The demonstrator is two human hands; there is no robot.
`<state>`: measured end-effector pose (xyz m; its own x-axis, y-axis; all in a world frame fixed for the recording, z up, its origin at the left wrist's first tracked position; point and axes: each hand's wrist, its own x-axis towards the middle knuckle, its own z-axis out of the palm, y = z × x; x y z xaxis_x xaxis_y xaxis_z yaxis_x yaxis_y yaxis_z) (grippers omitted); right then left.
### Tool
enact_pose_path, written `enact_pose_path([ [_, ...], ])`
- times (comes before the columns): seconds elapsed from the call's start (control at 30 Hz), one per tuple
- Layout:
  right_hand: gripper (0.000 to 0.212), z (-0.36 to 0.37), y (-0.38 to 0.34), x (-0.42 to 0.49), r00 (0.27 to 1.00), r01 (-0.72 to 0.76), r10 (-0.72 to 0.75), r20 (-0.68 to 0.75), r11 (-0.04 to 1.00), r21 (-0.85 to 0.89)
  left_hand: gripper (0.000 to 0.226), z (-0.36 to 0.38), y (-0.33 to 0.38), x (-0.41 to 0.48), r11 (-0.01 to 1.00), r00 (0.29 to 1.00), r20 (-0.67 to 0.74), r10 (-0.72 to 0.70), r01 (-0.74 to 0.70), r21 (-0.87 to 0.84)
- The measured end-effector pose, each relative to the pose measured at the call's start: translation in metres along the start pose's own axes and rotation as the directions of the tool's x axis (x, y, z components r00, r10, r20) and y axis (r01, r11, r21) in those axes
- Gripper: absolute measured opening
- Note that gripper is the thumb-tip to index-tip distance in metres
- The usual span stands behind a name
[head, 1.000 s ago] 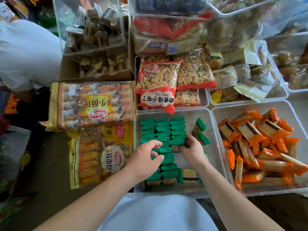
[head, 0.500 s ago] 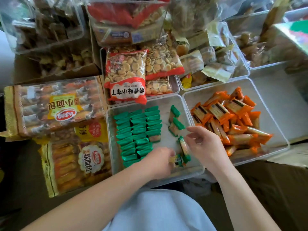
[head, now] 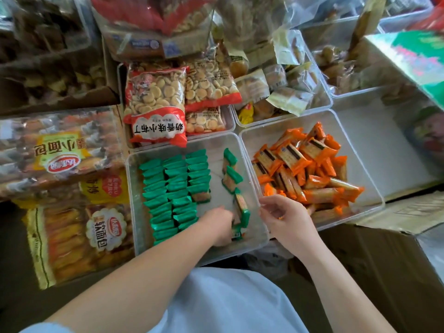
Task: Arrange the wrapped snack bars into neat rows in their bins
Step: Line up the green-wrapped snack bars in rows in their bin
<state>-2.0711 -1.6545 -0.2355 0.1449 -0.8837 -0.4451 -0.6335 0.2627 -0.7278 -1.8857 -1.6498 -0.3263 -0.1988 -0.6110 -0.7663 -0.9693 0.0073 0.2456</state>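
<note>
Left hand (head: 217, 224) has moved to the loose green foil-wrapped snack bars (head: 241, 211) in the near corner of the clear plastic bin (head: 216, 150), grip hidden; right hand (head: 284, 218) has drawn back, relaxed, empty; neat green rows (head: 175, 188) stand, stragglers remain

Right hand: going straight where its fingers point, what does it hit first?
Right hand points up-left over the wall between the bins. First in line looks like the loose green bar standing on edge in the clear bin. Its height is unclear, so it may pass above.
</note>
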Motion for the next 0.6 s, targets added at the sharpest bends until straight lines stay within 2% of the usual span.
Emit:
enact_pose_path([
  [0.1,0.025,-0.002,-0.007,0.010,1.000,0.028,-0.028,0.002,1.000,0.002,0.035,-0.005,0.001,-0.010,0.999,0.999,-0.033,0.025,-0.027,-0.041],
  [0.17,0.024,-0.003,-0.012,0.013,0.999,0.046,-0.046,0.001,0.999,0.016,0.032,-0.012,0.003,-0.021,0.989,0.992,-0.120,0.033,-0.050,-0.138],
  [0.27,0.021,-0.004,-0.015,0.014,0.997,0.068,-0.067,-0.039,0.997,0.026,0.040,-0.031,-0.003,-0.047,0.935,0.969,-0.248,-0.006,-0.083,-0.345],
  [0.33,0.018,-0.005,-0.021,0.015,0.993,0.086,-0.080,-0.086,0.994,0.065,0.044,-0.043,-0.012,-0.067,0.827,0.952,-0.304,-0.048,-0.133,-0.546],
  [0.4,0.019,-0.002,-0.030,0.017,0.993,0.093,-0.082,-0.081,0.984,0.151,0.041,-0.050,-0.021,-0.087,0.672,0.937,-0.344,-0.066,-0.213,-0.710],
  [0.5,0.026,0.008,-0.048,0.019,0.995,0.055,-0.077,0.064,0.955,0.293,0.032,-0.052,-0.025,-0.110,0.454,0.918,-0.376,-0.129,-0.282,-0.845],
  [0.6,0.040,0.023,-0.057,0.020,0.967,-0.017,-0.087,0.239,0.914,0.404,0.038,-0.048,-0.023,-0.123,0.331,0.874,-0.431,-0.222,-0.348,-0.877],
])
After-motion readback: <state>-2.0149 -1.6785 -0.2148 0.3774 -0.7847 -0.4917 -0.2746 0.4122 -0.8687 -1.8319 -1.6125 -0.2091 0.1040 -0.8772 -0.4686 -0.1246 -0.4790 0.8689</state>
